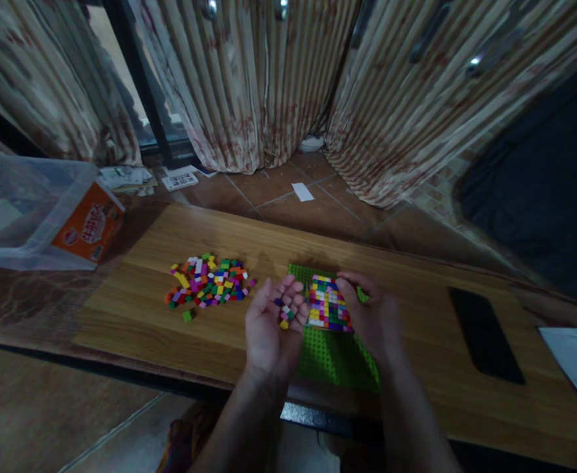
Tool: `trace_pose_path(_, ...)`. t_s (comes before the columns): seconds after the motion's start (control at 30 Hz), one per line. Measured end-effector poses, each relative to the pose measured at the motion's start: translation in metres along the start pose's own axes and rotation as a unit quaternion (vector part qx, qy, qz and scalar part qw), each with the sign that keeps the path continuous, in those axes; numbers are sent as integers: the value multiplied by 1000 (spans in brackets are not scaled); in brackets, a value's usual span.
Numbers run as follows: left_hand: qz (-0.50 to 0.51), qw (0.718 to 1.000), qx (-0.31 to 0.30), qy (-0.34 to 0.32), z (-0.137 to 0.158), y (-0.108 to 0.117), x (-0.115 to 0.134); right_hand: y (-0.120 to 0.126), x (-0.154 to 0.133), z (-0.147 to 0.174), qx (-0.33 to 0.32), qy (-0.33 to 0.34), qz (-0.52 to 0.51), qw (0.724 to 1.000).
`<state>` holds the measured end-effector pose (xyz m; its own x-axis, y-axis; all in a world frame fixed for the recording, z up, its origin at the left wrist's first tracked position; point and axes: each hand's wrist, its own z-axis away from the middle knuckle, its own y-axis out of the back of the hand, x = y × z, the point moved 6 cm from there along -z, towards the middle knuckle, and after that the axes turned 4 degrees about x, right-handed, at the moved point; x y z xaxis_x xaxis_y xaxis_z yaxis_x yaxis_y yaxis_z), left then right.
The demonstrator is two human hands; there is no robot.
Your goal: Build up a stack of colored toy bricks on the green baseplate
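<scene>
My left hand [273, 325] is turned palm up with its fingers curled, cupping several small toy bricks [285, 314] in purple, white, green, pink and yellow. Just right of it lies a green studded baseplate [325, 358], with a dense patch of multicoloured bricks [326, 302] on its upper part. My right hand [371, 312] reaches over the patch's right side, thumb and fingers closed together near its upper right corner. Whatever those fingertips may pinch is hidden. A loose pile of bricks [214, 282] is spread left of my hands, and one lime green brick [188, 316] sits apart from it.
Everything rests on a wooden tabletop [145, 263]. A black phone-like slab [485, 335] and a white sheet [574, 364] lie to the right. At far left stands a clear plastic bin [32, 253] with an orange label. Curtains [249, 85] hang beyond the table.
</scene>
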<state>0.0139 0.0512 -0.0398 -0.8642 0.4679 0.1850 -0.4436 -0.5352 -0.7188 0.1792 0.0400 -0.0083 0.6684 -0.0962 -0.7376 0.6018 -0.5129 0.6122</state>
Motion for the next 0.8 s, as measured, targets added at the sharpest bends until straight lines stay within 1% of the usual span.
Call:
trace_pose_path(0.13, -4, 1000, 0, -5, 1, -1, 1, -10, 4, 2, -28, -39, 1, 999)
trace_pose_path(0.33, -3, 1000, -2, -2, 2, -1, 1, -13, 6, 3, -37, -73, -22, 996)
trace_pose_path(0.57, -4, 1000, -8, -5, 1, -3, 1, -18, 10, 5, -48, -71, -48, 995)
trace_pose_path(0.7, -6, 1000, -7, 6, 3, -4, 0, -19, 12, 5, -56, -66, -57, 995)
trace_pose_path(0.77, -4, 1000, -12, 10, 4, -5, 0, -16, 11, 5, -39, -57, -49, 996)
trace_pose_path(0.8, -2, 1000, -21, 11, 5, -7, 0, -12, 8, 5, -20, -44, -46, 998)
